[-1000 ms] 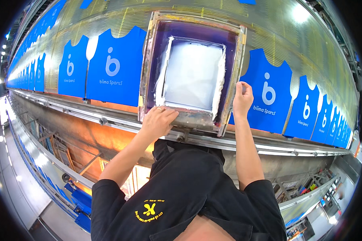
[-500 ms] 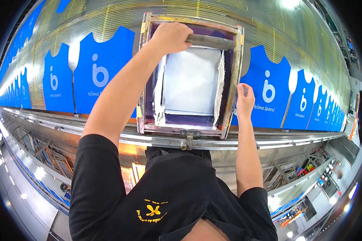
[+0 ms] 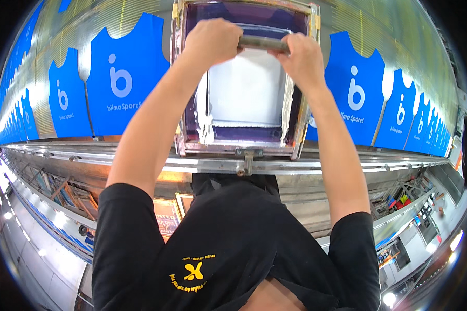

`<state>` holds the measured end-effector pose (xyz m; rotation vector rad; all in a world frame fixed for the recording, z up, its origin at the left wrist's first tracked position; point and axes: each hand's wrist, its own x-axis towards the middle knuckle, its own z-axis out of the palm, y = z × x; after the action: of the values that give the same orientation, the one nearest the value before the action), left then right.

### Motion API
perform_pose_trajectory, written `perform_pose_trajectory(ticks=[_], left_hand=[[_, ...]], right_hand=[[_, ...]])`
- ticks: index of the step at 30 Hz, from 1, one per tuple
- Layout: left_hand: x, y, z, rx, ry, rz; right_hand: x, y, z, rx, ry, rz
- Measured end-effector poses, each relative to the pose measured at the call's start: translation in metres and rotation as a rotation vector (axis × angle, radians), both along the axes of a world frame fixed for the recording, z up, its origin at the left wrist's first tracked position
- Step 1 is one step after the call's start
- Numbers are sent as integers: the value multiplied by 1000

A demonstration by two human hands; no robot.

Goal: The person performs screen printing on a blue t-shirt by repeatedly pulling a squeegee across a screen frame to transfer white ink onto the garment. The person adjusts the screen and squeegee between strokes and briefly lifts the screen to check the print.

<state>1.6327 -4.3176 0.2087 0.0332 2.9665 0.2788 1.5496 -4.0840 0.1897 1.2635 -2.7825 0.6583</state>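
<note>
A framed printing screen (image 3: 314, 20) with a purple border and a pale middle (image 3: 244, 90) lies on the long table, thick white paste along both inner sides. A grey squeegee (image 3: 263, 43) spans the far part of the screen. My left hand (image 3: 213, 41) is closed round its left end, and my right hand (image 3: 301, 59) grips its right end, both above the screen. Beneath my forearms runs a metal rail (image 3: 379, 165), with a bracket (image 3: 246, 160) at the screen's near edge.
Rows of blue shirt-shaped fabric pieces (image 3: 124, 57) with white prints lie left and right of the screen on a yellow-striped table top (image 3: 347, 15). Below the rail are racks of stored frames (image 3: 72, 192) on the left and small coloured items (image 3: 399, 202) on the right.
My left hand went from the screen's near edge up to the far side with the squeegee. My right hand left the right frame edge and took hold of the squeegee's other end.
</note>
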Motion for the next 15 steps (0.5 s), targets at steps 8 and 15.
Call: perform_pose_trajectory(ticks=[8,15], left_hand=[[208,93,-7,221,-61,91],[272,135,27,220,9,95]], right_hand=[[195,94,11,-52,-139,-6],[240,127,31,-6,-209,139]])
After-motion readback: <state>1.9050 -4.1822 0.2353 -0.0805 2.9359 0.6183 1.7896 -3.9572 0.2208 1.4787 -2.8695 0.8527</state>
